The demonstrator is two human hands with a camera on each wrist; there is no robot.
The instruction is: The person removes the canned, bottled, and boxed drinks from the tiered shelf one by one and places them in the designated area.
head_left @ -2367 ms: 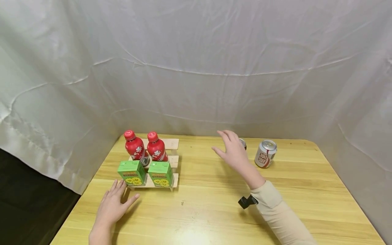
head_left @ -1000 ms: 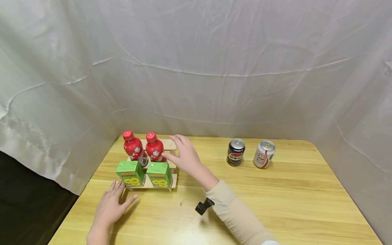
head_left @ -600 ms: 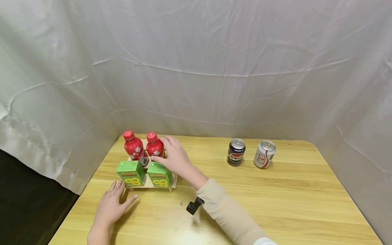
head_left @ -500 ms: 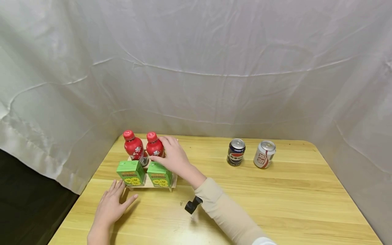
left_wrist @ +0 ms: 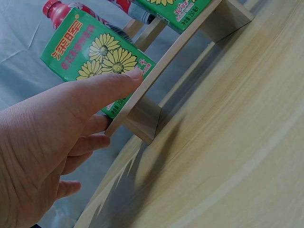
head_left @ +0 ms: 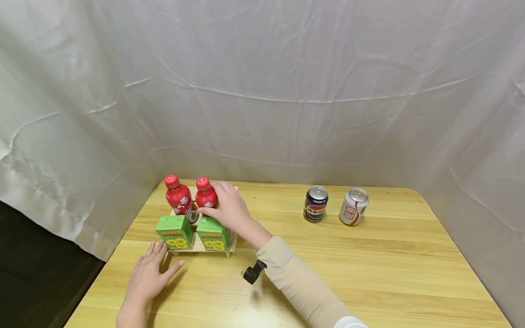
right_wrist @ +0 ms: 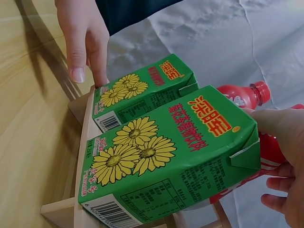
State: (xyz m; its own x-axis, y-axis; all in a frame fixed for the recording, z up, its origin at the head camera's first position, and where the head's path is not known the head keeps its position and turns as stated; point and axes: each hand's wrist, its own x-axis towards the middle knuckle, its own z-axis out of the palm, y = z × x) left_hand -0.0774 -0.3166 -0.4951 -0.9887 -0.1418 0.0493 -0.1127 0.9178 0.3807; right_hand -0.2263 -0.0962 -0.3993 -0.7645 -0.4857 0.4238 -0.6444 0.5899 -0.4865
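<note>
On a small stepped wooden rack [head_left: 233, 248] stand two red bottles behind two green drink cartons. My right hand [head_left: 234, 207] grips the right red bottle [head_left: 206, 197], thumb across its front and fingers at its far side; its lower part is hidden. The left red bottle [head_left: 178, 198] stands apart from this hand. In the right wrist view, the right carton [right_wrist: 161, 161] is just in front of the thumb. My left hand [head_left: 148, 275] is spread at the rack's front left corner, beside the left carton [head_left: 175, 232]. In the left wrist view its thumb [left_wrist: 116, 88] crosses the carton's lower front.
A dark blue can [head_left: 316, 204] and a white and red can [head_left: 354, 207] stand upright toward the table's back right. Pale fabric [head_left: 262, 114] hangs behind and at both sides of the wooden table [head_left: 389, 264]. A black camera [head_left: 254, 272] sits on the right wrist.
My right hand has left the dark blue can, moved left to the rack and closed round the right red bottle. The left hand has stayed in place.
</note>
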